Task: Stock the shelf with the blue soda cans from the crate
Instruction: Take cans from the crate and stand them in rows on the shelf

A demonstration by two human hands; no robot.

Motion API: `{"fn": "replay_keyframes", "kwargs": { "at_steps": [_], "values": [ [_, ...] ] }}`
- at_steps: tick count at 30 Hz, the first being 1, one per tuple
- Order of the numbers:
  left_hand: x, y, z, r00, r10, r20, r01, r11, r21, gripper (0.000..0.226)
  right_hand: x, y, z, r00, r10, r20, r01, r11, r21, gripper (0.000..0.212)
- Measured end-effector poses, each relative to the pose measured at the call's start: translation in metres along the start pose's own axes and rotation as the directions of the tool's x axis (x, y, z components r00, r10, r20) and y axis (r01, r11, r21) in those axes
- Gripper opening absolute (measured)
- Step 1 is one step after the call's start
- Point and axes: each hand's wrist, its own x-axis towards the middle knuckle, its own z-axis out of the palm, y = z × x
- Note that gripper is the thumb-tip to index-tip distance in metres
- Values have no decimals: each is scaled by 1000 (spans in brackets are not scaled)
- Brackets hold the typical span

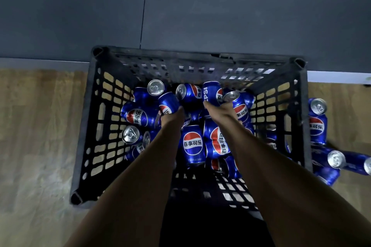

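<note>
A black slatted crate (pixel 94 126) stands on the floor below me, holding several blue soda cans piled loosely, such as one lying label-up in the middle (pixel 193 144). Both my arms reach down into it. My left hand (pixel 171 117) is closed around a blue can (pixel 168 102) in the crate's far middle. My right hand (pixel 217 111) grips another blue can (pixel 211 92) that points away from me, with a further can (pixel 239 106) touching its right side. The shelf is out of view.
Several more blue cans (pixel 317 122) lie on the wooden floor (pixel 40 136) just right of the crate. A dark grey panel (pixel 180 16) with a pale base strip runs along behind the crate. The crate's near wall is in shadow below my forearms.
</note>
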Motion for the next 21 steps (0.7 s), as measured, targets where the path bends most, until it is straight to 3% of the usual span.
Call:
{"fn": "replay_keyframes", "kwargs": {
  "at_steps": [3,7,11,14,17,21],
  "values": [
    [9,0,1,1000,-7,-8,7,999,-44,62,8,0,7,1000,29,2,-29,998,54,94],
    [23,-3,1,997,36,-67,-36,999,-14,53,8,-1,7,999,35,-22,-35,999,9,87],
    [23,-5,4,992,-9,-125,-7,992,-128,71,8,-1,6,999,-17,-52,14,998,-63,86],
    [22,-5,7,991,-111,-73,92,968,-232,76,8,-5,12,995,1,-98,-13,992,-122,86],
    [25,-4,10,982,-176,65,187,945,-267,82,9,-11,18,992,57,-116,-74,985,-154,90],
    [36,-5,13,999,-27,33,34,971,-236,78,11,-15,26,988,43,-148,-60,991,-117,96]
  ]
}}
